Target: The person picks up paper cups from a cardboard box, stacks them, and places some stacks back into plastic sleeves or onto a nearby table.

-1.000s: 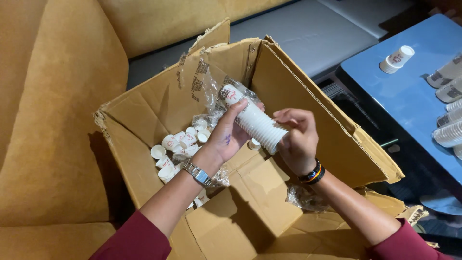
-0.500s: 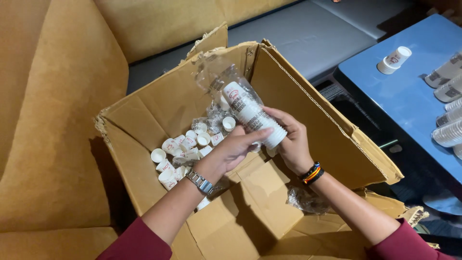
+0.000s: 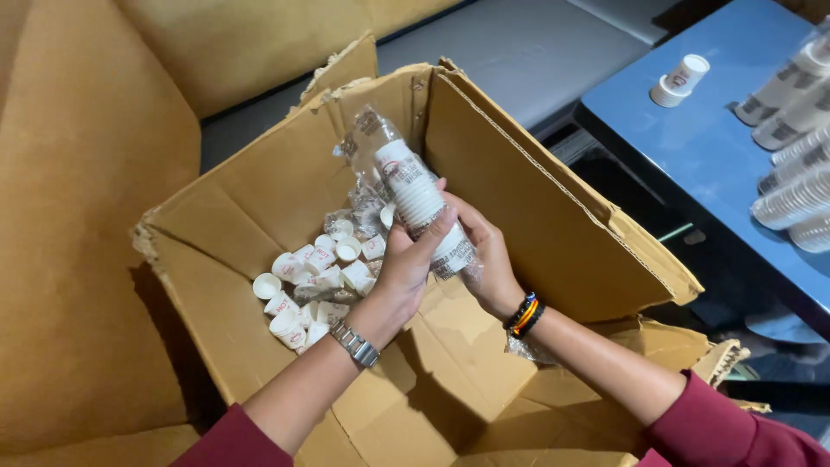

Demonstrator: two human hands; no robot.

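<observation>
Over an open cardboard box (image 3: 536, 216) both my hands hold one stack of small white paper cups in a clear plastic sleeve (image 3: 413, 195). The stack tilts up to the left, its loose plastic end sticking out at the top. My left hand (image 3: 406, 272), with a metal watch on the wrist, grips the stack from the near side. My right hand (image 3: 488, 259), with a striped bracelet, holds its lower end from behind. Several loose white cups (image 3: 311, 281) lie in the bottom of the box, just left of my left hand.
The box rests on a tan sofa (image 3: 78, 216). At the right stands a blue table (image 3: 718, 147) with a small pair of cups (image 3: 679, 79) and several sleeved cup stacks (image 3: 795, 130) along its right edge. Crumpled plastic (image 3: 527, 350) lies in the box under my right wrist.
The sleeved cup stack has turned from lying across to pointing up and left. Both hands have shifted their grip toward its lower end.
</observation>
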